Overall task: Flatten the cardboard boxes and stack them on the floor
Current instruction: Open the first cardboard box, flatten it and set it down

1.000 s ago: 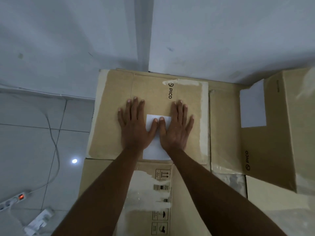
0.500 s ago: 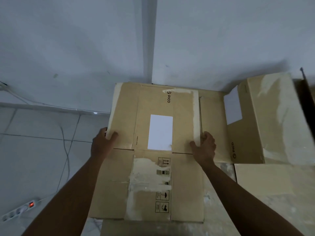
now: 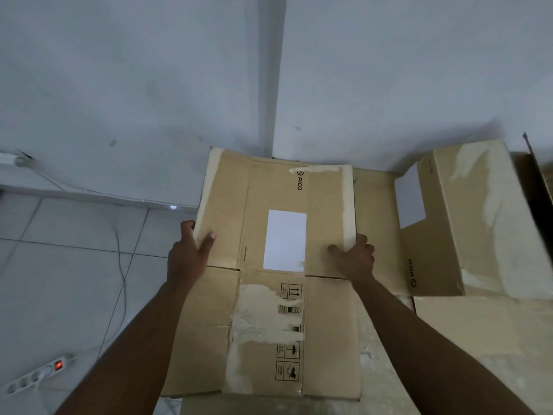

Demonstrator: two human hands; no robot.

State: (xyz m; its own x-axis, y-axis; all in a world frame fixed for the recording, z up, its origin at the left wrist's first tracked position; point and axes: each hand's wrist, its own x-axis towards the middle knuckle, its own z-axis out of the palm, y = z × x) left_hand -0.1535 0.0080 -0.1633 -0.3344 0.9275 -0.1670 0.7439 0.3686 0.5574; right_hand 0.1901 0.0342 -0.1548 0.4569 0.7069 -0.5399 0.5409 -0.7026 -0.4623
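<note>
A flattened brown cardboard box (image 3: pixel 278 295) with a white label and PICO print lies in front of me, its far end against the wall. My left hand (image 3: pixel 188 253) grips its left edge, thumb on top. My right hand (image 3: pixel 354 257) grips its right edge the same way. To the right stands an unflattened PICO box (image 3: pixel 457 229), upright and slightly tilted, with a white label on its side. More flat cardboard (image 3: pixel 377 223) lies under and beside the held box.
White walls meet in a corner (image 3: pixel 278 85) just behind the boxes. Tiled floor (image 3: pixel 74 280) spreads to the left, crossed by a white cable (image 3: pixel 121 265). A power strip (image 3: pixel 39 374) with a lit red switch lies at lower left. Further cardboard (image 3: pixel 484 339) lies at lower right.
Both hands left the top of the flattened box, where they pressed side by side, and moved out to its left and right edges, which they now grip. The view pulled back.
</note>
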